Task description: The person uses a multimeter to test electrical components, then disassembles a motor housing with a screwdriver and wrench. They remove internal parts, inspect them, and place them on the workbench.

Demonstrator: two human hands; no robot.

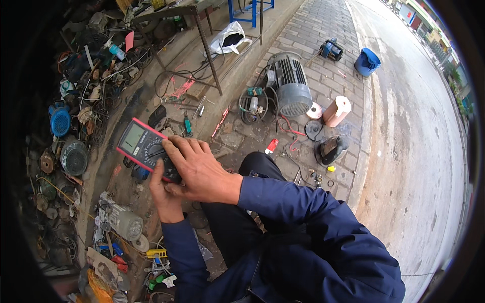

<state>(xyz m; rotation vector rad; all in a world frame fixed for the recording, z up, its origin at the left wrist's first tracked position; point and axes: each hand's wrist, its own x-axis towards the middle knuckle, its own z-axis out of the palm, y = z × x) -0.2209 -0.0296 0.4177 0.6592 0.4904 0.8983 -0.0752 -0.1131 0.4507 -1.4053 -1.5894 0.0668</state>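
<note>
A multimeter (135,137) with a red rim and a dark face tilts in front of me, its grey screen toward the upper left. My left hand (167,199) grips its lower end, thumb up on the face by the dial. Over the lower right side lies my right hand (202,169), its fingers bent onto the dial (157,151) and the edge. The right hand covers much of the meter's lower half. Beyond the hands, on the paving, a large grey electric motor (290,83) lies on its side.
Beside the motor are a pink-white roll (337,111), a dark rounded part (332,150), a red-and-white packet (272,146) and loose wires. Farther off stand a small blue motor (331,49) and a blue bucket (367,62). Scrap parts pile up at left, near a metal table (166,14).
</note>
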